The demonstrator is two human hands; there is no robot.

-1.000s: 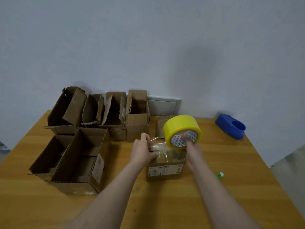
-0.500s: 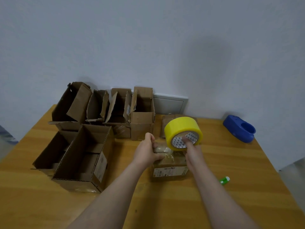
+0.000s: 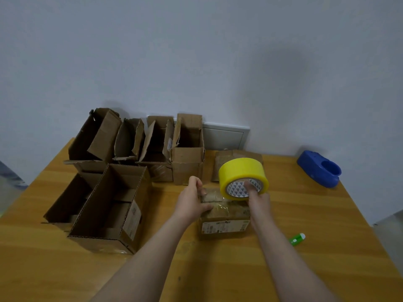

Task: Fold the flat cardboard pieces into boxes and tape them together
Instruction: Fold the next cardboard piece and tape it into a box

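A small closed cardboard box [image 3: 224, 224] with a white label sits on the wooden table [image 3: 305, 214] in front of me. My left hand [image 3: 192, 200] grips the box's top left edge, thumb laid over the clear tape on its top. My right hand [image 3: 257, 200] holds a yellow tape roll [image 3: 243, 173] with a finger hooked inside its core, just above the box's far right corner. A flat cardboard piece [image 3: 224, 162] lies behind the roll.
Several open, folded boxes [image 3: 187, 162] stand along the wall at back left, and two larger open boxes [image 3: 109, 210] lie in front of them. A blue tape dispenser [image 3: 319, 168] sits far right. A small green object [image 3: 296, 238] lies right of my forearm.
The roll has come down closer to the box top, shortening the stretched tape. My left hand stays on the box's left edge. The view shifted slightly left.
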